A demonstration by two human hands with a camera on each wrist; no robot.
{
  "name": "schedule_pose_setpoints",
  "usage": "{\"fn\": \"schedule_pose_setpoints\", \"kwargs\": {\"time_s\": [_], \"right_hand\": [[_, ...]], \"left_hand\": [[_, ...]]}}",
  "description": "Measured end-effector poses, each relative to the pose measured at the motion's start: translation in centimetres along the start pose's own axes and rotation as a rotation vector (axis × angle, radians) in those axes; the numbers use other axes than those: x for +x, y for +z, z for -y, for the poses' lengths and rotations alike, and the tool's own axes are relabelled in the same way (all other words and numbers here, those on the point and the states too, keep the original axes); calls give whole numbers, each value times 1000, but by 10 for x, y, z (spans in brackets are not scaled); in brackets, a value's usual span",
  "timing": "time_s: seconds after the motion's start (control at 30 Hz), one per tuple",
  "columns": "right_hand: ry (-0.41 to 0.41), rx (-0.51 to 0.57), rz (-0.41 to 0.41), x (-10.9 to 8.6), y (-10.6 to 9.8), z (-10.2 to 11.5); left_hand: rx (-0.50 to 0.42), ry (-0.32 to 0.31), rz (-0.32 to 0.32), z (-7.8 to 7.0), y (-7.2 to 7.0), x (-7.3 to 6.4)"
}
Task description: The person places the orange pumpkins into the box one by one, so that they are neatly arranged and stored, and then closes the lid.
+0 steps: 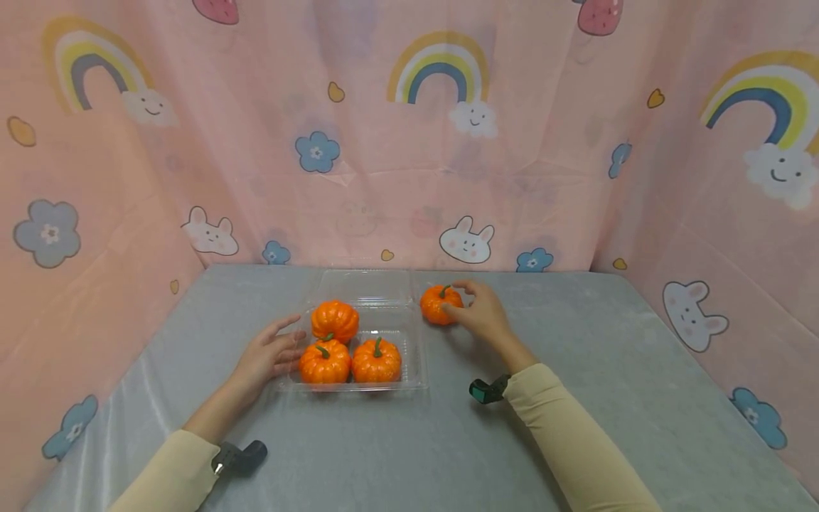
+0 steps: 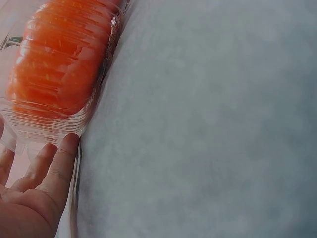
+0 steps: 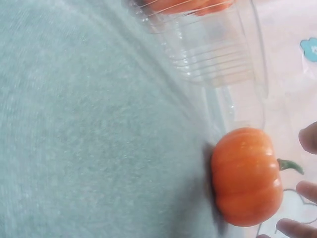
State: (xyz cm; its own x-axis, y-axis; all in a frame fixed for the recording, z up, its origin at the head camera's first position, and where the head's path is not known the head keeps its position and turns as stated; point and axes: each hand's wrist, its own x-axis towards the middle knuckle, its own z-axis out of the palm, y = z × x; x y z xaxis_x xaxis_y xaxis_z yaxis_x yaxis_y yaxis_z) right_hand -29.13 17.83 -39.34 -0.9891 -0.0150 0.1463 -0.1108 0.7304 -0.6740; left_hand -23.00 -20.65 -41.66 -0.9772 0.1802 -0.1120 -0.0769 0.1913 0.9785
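Observation:
My left hand [image 1: 267,355] rests at the left side of a clear plastic box [image 1: 417,355], fingers extended; in the left wrist view its fingertips [image 2: 69,144] meet the ribbed wall. Inside the box sit three small orange pumpkins, one at back left [image 1: 335,320], one at front left [image 1: 325,363] and one at front right [image 1: 377,361]. A fourth pumpkin [image 1: 435,306] with a green stem stands on the table just right of the box. Around it my right hand [image 1: 481,313] spreads thumb and fingers, which show a gap to the pumpkin [image 3: 247,178] in the right wrist view.
The box's transparent lid [image 1: 365,286] lies folded open toward the back. A grey cloth covers the table [image 1: 576,370]. Pink printed curtains [image 1: 409,178] close off the back and both sides.

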Motion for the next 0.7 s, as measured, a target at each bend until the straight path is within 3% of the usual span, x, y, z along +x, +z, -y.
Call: {"fn": "schedule_pose_setpoints", "kwargs": {"time_s": [0.7], "right_hand": [[29,149,-43,9,17,-13]], "left_hand": [[-4,-4,0,1,-1,1]]}}
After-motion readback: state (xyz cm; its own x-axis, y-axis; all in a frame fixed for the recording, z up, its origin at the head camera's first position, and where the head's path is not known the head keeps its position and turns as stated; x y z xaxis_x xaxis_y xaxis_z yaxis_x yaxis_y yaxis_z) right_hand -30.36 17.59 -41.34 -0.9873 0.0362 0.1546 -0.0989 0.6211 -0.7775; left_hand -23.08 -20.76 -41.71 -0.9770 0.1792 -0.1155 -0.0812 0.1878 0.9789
